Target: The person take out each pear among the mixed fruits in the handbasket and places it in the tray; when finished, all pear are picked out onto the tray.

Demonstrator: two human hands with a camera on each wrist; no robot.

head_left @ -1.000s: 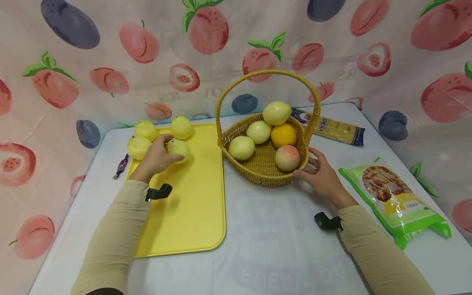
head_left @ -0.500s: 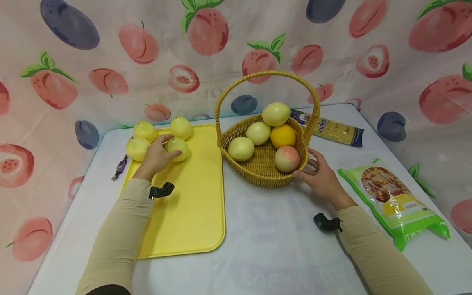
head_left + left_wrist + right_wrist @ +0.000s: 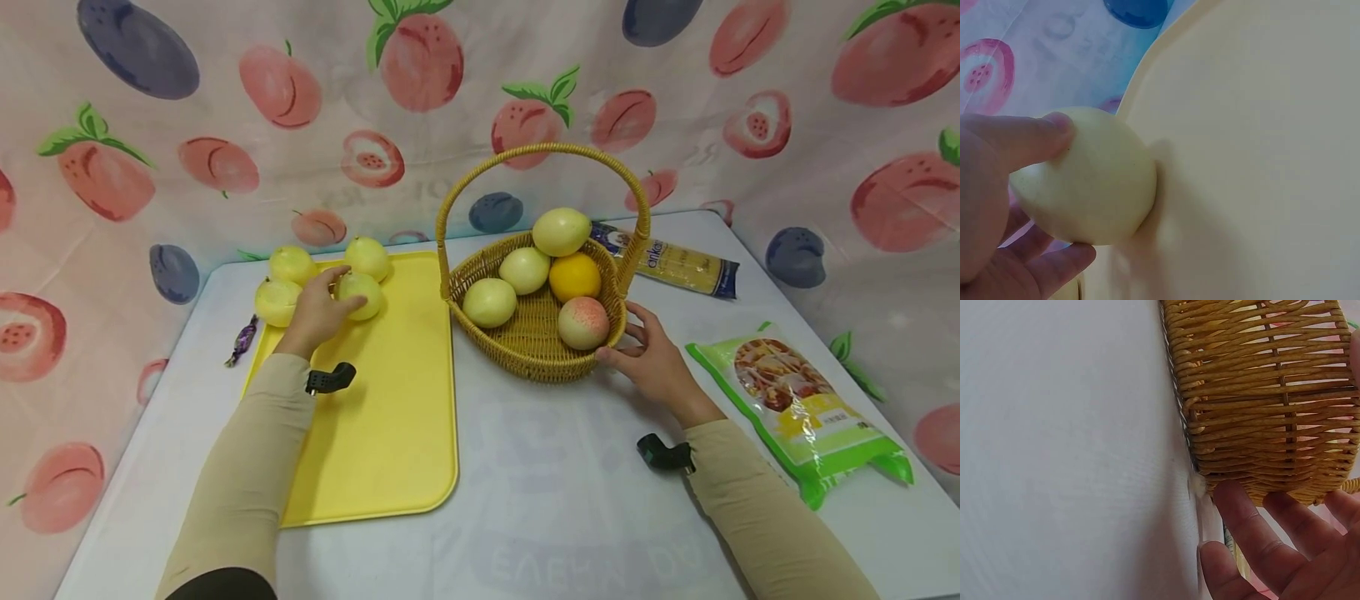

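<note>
My left hand [image 3: 318, 312] grips a round yellow pear [image 3: 360, 296] over the back left of the yellow tray [image 3: 375, 442]. In the left wrist view the thumb lies on one side of this pear [image 3: 1094, 181] and the fingers on the other; whether it touches the tray I cannot tell. Several similar pears [image 3: 367, 257] sit around that hand at the tray's back left corner. My right hand [image 3: 660, 367] holds the right side of the wicker basket [image 3: 536, 367], thumb at the rim. In the right wrist view, fingertips touch the woven wall [image 3: 1260, 412].
Inside the basket lie several pale fruits [image 3: 490, 302], an orange [image 3: 575, 277] and a peach [image 3: 583, 322], under a tall handle [image 3: 547, 147]. Behind it is a pasta packet [image 3: 678, 267]. A green food bag [image 3: 802, 408] lies right, a purple wrapped candy [image 3: 242, 340] left.
My left hand and the pear have shifted slightly toward the back of the tray, nearer the pear behind. The right hand and the basket stay in place.
</note>
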